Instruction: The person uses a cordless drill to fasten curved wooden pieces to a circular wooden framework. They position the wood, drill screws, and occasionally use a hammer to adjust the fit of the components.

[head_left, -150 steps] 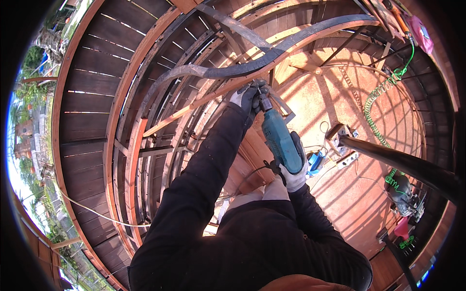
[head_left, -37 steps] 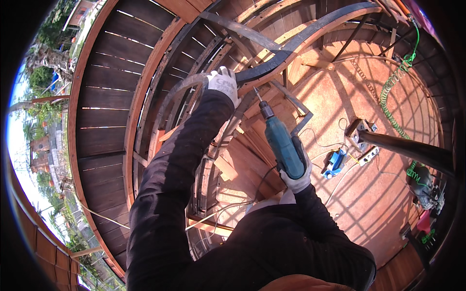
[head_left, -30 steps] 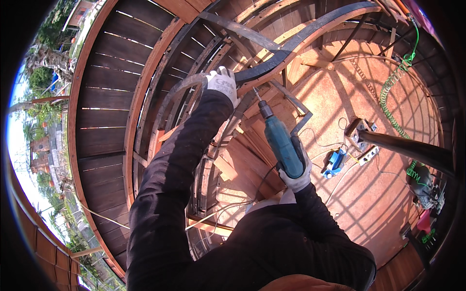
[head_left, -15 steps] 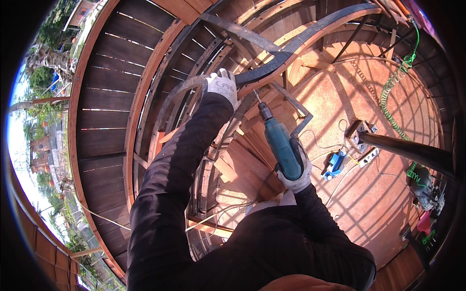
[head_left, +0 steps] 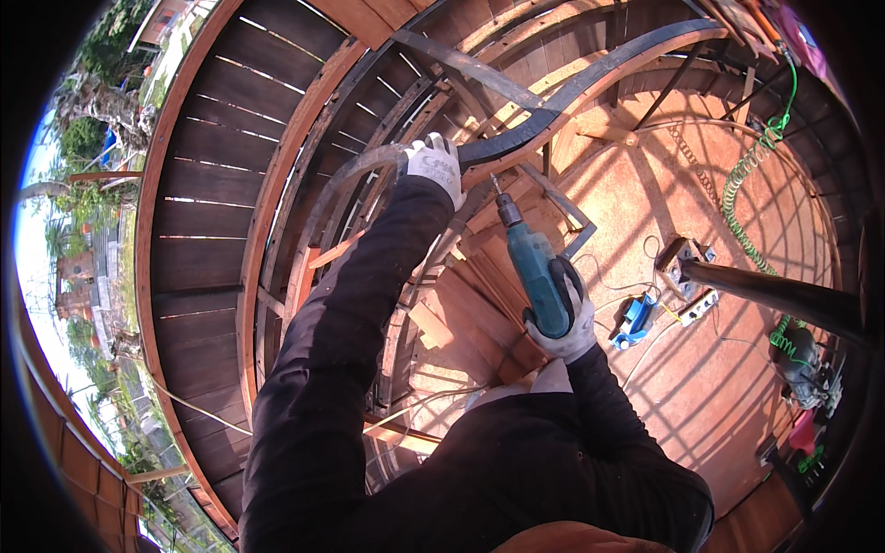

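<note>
My left hand (head_left: 433, 170), in a white work glove, grips the lower end of a curved dark-topped rail (head_left: 604, 78) with its fingers over the top. In my right hand (head_left: 579, 323), also gloved, is a blue-green power drill (head_left: 535, 276), held by its rear handle. Its thin bit points up and away, the tip close to the rail's wooden underside beside my left hand. Whether the tip touches the wood I cannot tell. A flat dark metal bar (head_left: 470, 69) meets the rail from the upper left.
Slatted dark wooden walls (head_left: 203, 198) curve around on the left. Wooden boards (head_left: 489, 276) lie below the drill. On the reddish floor are a blue power tool (head_left: 633, 320) and a power strip (head_left: 698, 307). A dark pole (head_left: 774, 288) juts in from the right, near a coiled green hose (head_left: 737, 184).
The view has shifted slightly, with the rail and my left hand now a little lower and farther right. Both hands keep their holds, and the drill stays close to the rail.
</note>
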`<state>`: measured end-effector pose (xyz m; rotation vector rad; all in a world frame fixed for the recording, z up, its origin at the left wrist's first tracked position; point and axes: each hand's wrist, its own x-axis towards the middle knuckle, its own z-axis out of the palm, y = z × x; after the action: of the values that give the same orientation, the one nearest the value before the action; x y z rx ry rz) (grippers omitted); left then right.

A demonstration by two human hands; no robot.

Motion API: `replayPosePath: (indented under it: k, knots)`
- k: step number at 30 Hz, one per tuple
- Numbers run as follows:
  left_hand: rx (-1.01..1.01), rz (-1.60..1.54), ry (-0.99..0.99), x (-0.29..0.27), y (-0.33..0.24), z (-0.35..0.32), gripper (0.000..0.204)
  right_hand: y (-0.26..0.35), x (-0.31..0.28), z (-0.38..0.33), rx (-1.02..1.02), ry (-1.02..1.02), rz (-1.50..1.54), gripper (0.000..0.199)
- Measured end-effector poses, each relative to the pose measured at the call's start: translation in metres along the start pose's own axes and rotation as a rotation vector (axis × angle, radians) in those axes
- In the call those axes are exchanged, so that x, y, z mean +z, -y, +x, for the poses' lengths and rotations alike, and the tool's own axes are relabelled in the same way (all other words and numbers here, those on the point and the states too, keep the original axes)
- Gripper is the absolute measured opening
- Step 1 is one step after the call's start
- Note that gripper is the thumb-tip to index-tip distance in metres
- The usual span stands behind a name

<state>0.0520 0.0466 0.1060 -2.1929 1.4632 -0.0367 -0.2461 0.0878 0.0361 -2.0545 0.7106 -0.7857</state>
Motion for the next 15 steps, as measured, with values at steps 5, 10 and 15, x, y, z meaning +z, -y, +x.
replayPosePath:
  k: [5, 10, 15]
  knots:
    - [-0.001, 0.002, 0.069, -0.007, -0.001, 0.001, 0.089, -0.004, -0.001, -0.002, 0.048, 0.053, 0.135, 0.094]
    - [0.000, -0.008, 0.126, -0.013, -0.001, -0.001, 0.096, -0.002, 0.002, -0.006, 0.267, 0.129, 0.510, 0.106]
    - [-0.003, -0.053, 0.109, -0.015, 0.000, -0.002, 0.094, -0.008, 0.010, -0.012, 0.350, 0.059, 0.813, 0.112]
